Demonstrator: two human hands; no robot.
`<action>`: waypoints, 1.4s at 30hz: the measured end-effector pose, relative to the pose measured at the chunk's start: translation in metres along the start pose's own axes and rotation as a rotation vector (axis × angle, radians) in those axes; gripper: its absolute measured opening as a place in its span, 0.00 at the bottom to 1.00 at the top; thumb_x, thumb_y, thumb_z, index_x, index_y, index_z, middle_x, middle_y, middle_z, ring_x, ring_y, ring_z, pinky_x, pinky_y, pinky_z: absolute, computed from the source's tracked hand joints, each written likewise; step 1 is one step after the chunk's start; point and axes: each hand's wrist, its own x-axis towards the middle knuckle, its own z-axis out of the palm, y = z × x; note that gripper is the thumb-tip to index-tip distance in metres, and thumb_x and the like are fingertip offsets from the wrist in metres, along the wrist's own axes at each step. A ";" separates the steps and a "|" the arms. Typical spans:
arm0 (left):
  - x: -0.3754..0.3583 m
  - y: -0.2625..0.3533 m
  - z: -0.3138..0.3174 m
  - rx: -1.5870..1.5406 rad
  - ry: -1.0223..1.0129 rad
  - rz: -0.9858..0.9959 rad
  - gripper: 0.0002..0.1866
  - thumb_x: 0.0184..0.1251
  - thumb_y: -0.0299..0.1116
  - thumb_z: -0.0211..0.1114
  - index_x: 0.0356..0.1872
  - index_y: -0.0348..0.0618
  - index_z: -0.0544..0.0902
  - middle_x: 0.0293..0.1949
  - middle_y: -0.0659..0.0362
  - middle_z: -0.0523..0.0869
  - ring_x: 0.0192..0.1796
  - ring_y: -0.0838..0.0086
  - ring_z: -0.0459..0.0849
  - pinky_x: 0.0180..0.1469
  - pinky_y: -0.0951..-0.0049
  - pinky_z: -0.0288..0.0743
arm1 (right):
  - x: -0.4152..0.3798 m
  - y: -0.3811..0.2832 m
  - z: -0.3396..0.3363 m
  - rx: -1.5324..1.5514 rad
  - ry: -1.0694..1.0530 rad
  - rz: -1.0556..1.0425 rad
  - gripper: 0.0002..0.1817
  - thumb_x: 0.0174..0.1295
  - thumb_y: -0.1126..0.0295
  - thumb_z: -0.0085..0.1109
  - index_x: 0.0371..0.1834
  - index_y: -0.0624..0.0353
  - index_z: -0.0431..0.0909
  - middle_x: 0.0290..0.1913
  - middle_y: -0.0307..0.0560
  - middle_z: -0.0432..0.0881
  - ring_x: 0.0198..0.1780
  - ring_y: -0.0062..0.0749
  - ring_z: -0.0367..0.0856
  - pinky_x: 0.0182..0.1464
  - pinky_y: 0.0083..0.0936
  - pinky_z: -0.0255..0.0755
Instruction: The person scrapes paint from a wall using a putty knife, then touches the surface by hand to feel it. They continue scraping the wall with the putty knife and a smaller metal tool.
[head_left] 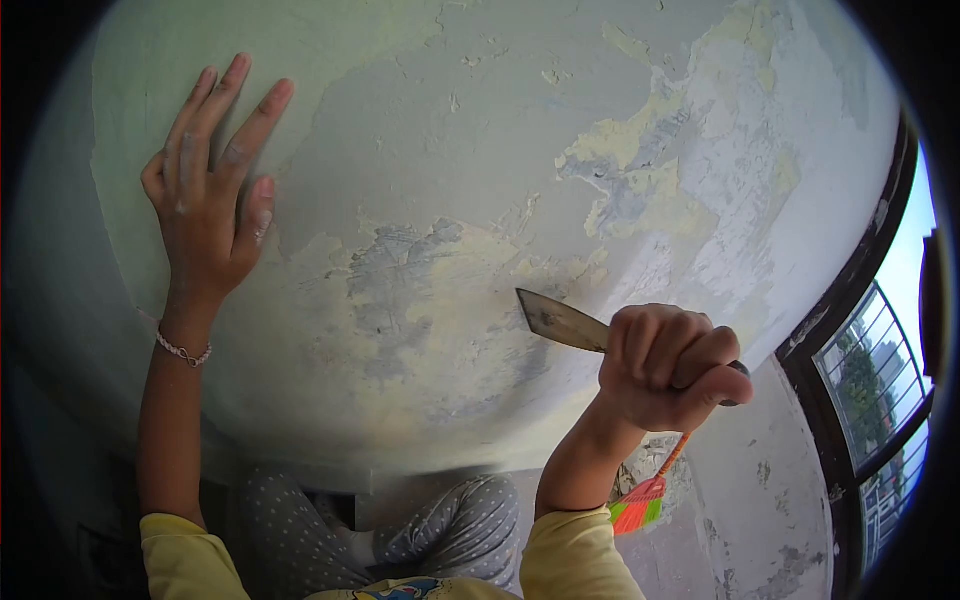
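Fingers spread, my left hand (205, 190) rests against the upper left of a wall (400, 130) whose paint is peeling. White dust marks its fingers, and a bracelet circles the wrist. My right hand (670, 365) is closed in a fist round the handle of a scraper (562, 322). The scraper's metal blade points left, near the rough patches in the middle of the wall; whether its tip touches the surface I cannot tell. Bare plaster and yellowish patches (640, 190) show at the upper right.
A dark-framed window (870, 390) with bars stands at the right. Below my right forearm is a red and green broom (640, 505) by a stained, pale surface (770, 480). My bent legs in dotted trousers (450, 530) are at the bottom.
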 end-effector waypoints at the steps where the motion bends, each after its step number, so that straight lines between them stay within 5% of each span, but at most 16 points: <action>1: -0.001 0.001 -0.001 -0.007 0.001 0.002 0.25 0.73 0.44 0.41 0.68 0.57 0.69 0.71 0.61 0.66 0.72 0.65 0.63 0.63 0.65 0.52 | -0.003 -0.002 0.002 -0.040 -0.043 0.025 0.28 0.69 0.45 0.46 0.18 0.53 0.56 0.12 0.32 0.56 0.11 0.18 0.52 0.13 0.18 0.49; 7: -0.015 0.016 -0.003 0.028 -0.063 -0.039 0.27 0.74 0.46 0.38 0.71 0.55 0.64 0.72 0.56 0.63 0.73 0.63 0.60 0.62 0.64 0.50 | -0.024 -0.026 0.027 -0.045 0.030 -0.078 0.28 0.68 0.47 0.51 0.18 0.56 0.59 0.12 0.33 0.56 0.11 0.21 0.54 0.13 0.22 0.52; 9: -0.025 0.028 -0.006 -0.015 -0.110 -0.030 0.28 0.74 0.47 0.38 0.72 0.53 0.62 0.73 0.52 0.61 0.74 0.60 0.59 0.63 0.64 0.49 | -0.031 -0.024 0.052 -0.436 -0.068 -0.206 0.26 0.64 0.51 0.59 0.17 0.57 0.63 0.13 0.34 0.56 0.13 0.23 0.57 0.14 0.22 0.52; 11: -0.030 0.035 -0.008 -0.018 -0.126 -0.033 0.28 0.74 0.48 0.38 0.73 0.52 0.61 0.72 0.51 0.60 0.73 0.59 0.59 0.63 0.63 0.49 | -0.029 -0.026 0.066 -0.660 -0.534 -0.272 0.23 0.58 0.57 0.66 0.15 0.58 0.66 0.15 0.36 0.58 0.15 0.25 0.60 0.16 0.22 0.52; 13: -0.031 0.038 -0.008 -0.020 -0.137 -0.059 0.29 0.74 0.49 0.38 0.73 0.52 0.61 0.72 0.51 0.61 0.73 0.58 0.59 0.63 0.63 0.49 | -0.038 -0.008 0.097 -0.769 -0.572 -0.444 0.25 0.57 0.61 0.69 0.14 0.56 0.62 0.14 0.35 0.55 0.14 0.24 0.60 0.17 0.20 0.47; 18: -0.030 0.039 -0.010 -0.061 -0.120 -0.075 0.27 0.74 0.48 0.39 0.73 0.59 0.61 0.72 0.55 0.62 0.73 0.63 0.60 0.63 0.63 0.50 | -0.028 0.046 0.080 -1.124 -0.713 -0.453 0.26 0.54 0.62 0.69 0.12 0.51 0.59 0.14 0.32 0.55 0.14 0.22 0.59 0.17 0.19 0.48; 25: -0.033 0.036 -0.012 -0.033 -0.180 -0.056 0.29 0.73 0.49 0.41 0.72 0.55 0.61 0.72 0.53 0.61 0.73 0.58 0.59 0.63 0.61 0.51 | -0.043 0.036 0.114 -1.071 -0.660 -0.468 0.26 0.54 0.62 0.69 0.12 0.51 0.58 0.14 0.31 0.56 0.14 0.22 0.59 0.17 0.19 0.48; 31: -0.034 0.034 -0.013 -0.043 -0.179 -0.056 0.29 0.73 0.50 0.40 0.72 0.56 0.61 0.72 0.53 0.61 0.73 0.59 0.60 0.63 0.60 0.51 | -0.013 0.061 0.079 -1.403 -0.523 -0.503 0.27 0.53 0.62 0.69 0.12 0.51 0.56 0.13 0.33 0.56 0.13 0.23 0.58 0.16 0.21 0.46; 36: -0.034 0.034 -0.013 -0.046 -0.175 -0.060 0.28 0.73 0.50 0.40 0.72 0.56 0.61 0.72 0.54 0.61 0.73 0.58 0.60 0.63 0.60 0.52 | -0.026 0.035 0.121 -1.137 -0.588 -0.496 0.27 0.52 0.62 0.70 0.11 0.50 0.56 0.12 0.33 0.55 0.13 0.21 0.58 0.16 0.20 0.47; 39: -0.034 0.035 -0.014 -0.052 -0.177 -0.056 0.28 0.74 0.49 0.40 0.72 0.56 0.62 0.72 0.54 0.61 0.73 0.58 0.60 0.62 0.60 0.52 | -0.005 0.065 0.062 -1.473 -0.459 -0.476 0.27 0.51 0.62 0.70 0.11 0.50 0.56 0.12 0.33 0.55 0.13 0.22 0.59 0.16 0.20 0.47; 42: -0.032 0.034 -0.014 -0.034 -0.167 -0.061 0.28 0.74 0.49 0.39 0.72 0.56 0.62 0.72 0.54 0.61 0.73 0.58 0.61 0.62 0.61 0.53 | -0.002 0.050 0.062 -1.431 -0.369 -0.458 0.26 0.51 0.62 0.70 0.11 0.50 0.58 0.12 0.33 0.57 0.12 0.24 0.59 0.15 0.22 0.48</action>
